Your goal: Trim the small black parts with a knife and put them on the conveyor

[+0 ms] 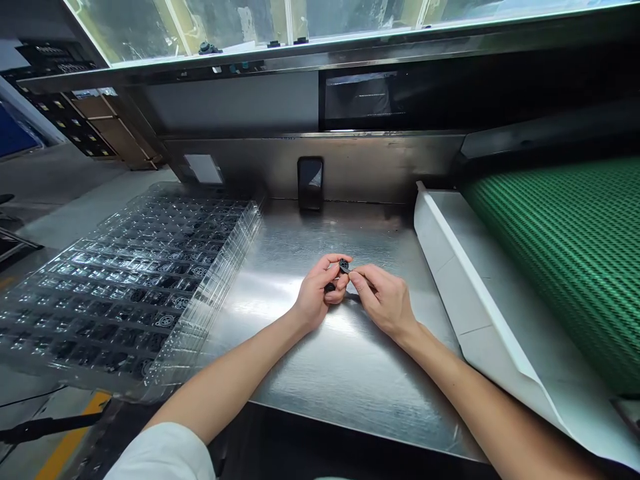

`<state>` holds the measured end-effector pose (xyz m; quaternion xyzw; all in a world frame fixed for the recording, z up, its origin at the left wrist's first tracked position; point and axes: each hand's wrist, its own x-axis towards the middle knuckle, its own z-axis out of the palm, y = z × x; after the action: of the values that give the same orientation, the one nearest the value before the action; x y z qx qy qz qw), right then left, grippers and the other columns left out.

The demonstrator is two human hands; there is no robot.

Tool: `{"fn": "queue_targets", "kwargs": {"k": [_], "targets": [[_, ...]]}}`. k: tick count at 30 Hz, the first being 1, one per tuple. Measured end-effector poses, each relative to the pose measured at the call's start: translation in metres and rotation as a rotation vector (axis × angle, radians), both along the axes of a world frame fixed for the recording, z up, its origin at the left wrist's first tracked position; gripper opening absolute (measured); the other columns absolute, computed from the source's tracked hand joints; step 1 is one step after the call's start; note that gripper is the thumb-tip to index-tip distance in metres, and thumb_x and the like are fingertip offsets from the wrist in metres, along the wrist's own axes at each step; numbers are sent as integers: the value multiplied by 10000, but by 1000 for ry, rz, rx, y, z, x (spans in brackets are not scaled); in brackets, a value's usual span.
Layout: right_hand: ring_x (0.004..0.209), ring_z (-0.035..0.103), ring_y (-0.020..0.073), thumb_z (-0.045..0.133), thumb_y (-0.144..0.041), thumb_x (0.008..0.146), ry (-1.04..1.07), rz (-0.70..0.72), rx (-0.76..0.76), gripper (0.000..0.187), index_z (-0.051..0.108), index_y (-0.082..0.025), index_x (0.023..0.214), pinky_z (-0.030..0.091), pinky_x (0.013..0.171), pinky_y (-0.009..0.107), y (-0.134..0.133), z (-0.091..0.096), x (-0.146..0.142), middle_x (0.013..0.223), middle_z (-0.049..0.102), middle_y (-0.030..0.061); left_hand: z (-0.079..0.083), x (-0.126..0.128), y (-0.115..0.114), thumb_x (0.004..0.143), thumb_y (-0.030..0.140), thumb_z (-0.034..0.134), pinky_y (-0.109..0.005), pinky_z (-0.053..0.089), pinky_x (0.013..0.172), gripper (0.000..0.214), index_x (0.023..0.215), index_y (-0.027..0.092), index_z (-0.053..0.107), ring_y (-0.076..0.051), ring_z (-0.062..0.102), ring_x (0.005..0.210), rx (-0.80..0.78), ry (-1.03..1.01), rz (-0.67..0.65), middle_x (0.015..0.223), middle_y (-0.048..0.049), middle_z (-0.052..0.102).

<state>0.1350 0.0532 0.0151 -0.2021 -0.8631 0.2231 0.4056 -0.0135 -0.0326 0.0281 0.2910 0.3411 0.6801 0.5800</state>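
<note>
Over the middle of the metal worktop (pixel 295 360), my left hand (pixel 320 290) grips a small black round plastic part (pixel 344 265) between thumb and forefinger. The part's spoked face is turned up towards me. A second small black piece (pixel 329 288) is tucked in the curled fingers of the same hand. My right hand (pixel 380 293) is closed in a pinch, its thumb and forefinger tips right at the edge of the round part. What those fingertips hold is too small to make out.
On the left stands a stack of clear plastic trays (pixel 125 280) with black round parts in some pockets. A phone (pixel 311 183) leans against the back panel. To the right, a white raised edge (pixel 465 300) borders a green conveyor belt (pixel 565 247). A lit glass shelf (pixel 350 23) hangs above.
</note>
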Motion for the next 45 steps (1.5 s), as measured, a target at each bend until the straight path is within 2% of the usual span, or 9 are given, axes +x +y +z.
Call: {"fn": "queue_targets", "kwargs": {"k": [13,24,40,45], "targets": [[695,568,149,459,-409,1162,21,-5,33,370,666,-197,940,344,641,300,0,-2,-1,837,649,3,2,1,-1,887,435,750,-181,155,482,416,1163,164,597,-33,228,477,2,17,16,674,44,440],[666,566,161,437,-480,1163,0,-51,24,437,677,-201,926,336,628,301,0,-2,0,810,651,19,4,0,-1,892,427,748,-177,174,480,397,1148,164,597,-33,224,478,0,13,14,679,43,440],[666,554,146,459,-429,1160,5,-38,37,396,673,-199,919,335,626,305,-1,-2,-1,809,641,0,2,0,-1,897,409,744,-181,172,480,383,1146,158,598,-28,244,465,6,1,21,675,43,444],[619,514,141,466,-447,1155,20,-69,25,407,666,-194,906,328,618,304,0,-3,0,764,616,-5,1,0,0,907,405,736,-181,171,474,370,1139,149,601,-27,236,465,25,0,-3,679,43,440]]}}
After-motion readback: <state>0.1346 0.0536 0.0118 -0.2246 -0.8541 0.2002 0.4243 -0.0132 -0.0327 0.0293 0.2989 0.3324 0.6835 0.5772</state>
